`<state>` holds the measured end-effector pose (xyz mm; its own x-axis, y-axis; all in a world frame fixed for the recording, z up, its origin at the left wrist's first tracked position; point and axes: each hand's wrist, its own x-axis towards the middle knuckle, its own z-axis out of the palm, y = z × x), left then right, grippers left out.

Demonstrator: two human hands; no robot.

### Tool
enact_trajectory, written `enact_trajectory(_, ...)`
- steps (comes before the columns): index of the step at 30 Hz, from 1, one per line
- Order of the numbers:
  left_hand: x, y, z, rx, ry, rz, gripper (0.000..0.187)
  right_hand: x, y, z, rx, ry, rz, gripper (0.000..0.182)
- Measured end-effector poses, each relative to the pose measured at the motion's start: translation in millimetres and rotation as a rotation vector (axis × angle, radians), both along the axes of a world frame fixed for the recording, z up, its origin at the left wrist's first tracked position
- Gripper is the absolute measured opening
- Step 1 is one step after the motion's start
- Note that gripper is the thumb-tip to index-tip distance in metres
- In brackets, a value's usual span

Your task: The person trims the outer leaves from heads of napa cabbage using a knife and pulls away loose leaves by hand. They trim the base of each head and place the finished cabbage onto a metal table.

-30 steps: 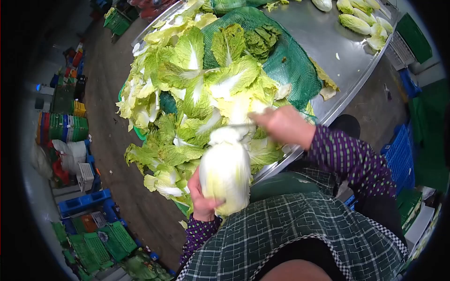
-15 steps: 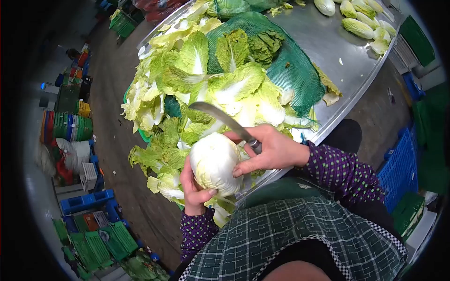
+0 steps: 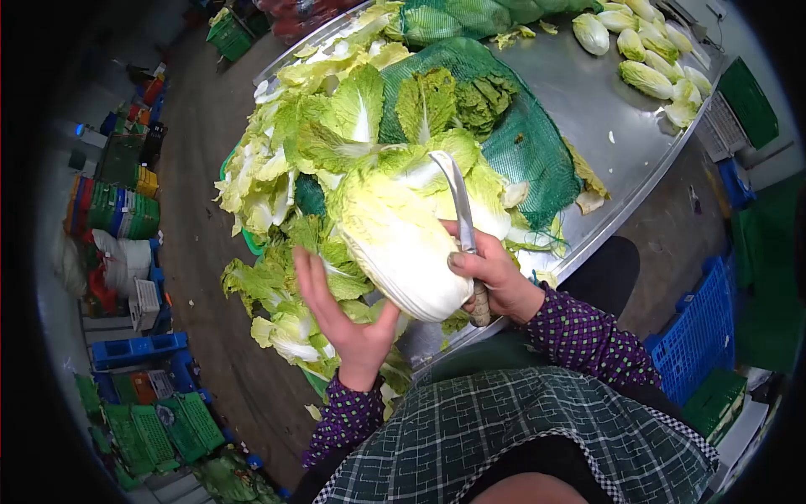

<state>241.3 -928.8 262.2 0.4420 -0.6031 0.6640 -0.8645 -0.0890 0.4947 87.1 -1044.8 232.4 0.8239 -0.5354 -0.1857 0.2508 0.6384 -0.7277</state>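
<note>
A pale trimmed napa cabbage (image 3: 403, 248) lies tilted over the table's near edge, its cut base toward me. My right hand (image 3: 495, 281) grips a knife (image 3: 460, 206) by the handle, blade pointing up and away, with the thumb pressed on the cabbage's right side. My left hand (image 3: 344, 323) is spread open just under the cabbage's left side. Only its thumb touches the base, and the fingers are apart and wrap nothing. Behind the cabbage lies a heap of loose green outer leaves (image 3: 294, 160).
The steel table (image 3: 579, 92) carries a green net sack (image 3: 520, 134) and several trimmed cabbages (image 3: 646, 76) at the far right. Green, blue and orange crates (image 3: 126, 210) stand on the floor to the left. A blue crate (image 3: 697, 328) sits to my right.
The cabbage turned from upright in both hands to tilted with its base toward me. My left hand let go and opened. The knife swung from lying across to pointing up.
</note>
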Motion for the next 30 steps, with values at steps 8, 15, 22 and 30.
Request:
enact_trajectory(8,-16.7,7.9,-34.3,-0.166,1.828,-0.544,0.08,-4.7,9.0,21.3,-0.172,0.185,-0.066,0.049)
enact_trajectory(15,-19.6,-3.7,-13.0,-0.095,1.493,-0.413,0.085,3.0,6.8,27.5,-0.371,0.214,-0.272,0.04)
enact_trajectory(22,-17.5,-1.7,-13.0,-0.327,1.359,-0.318,0.072,11.7,4.9,6.3,-0.585,0.359,-0.435,0.031)
enact_trajectory(30,-8.6,-6.8,-2.5,-0.112,1.428,-0.44,0.063,12.6,15.8,21.2,-0.691,0.487,-0.486,0.027)
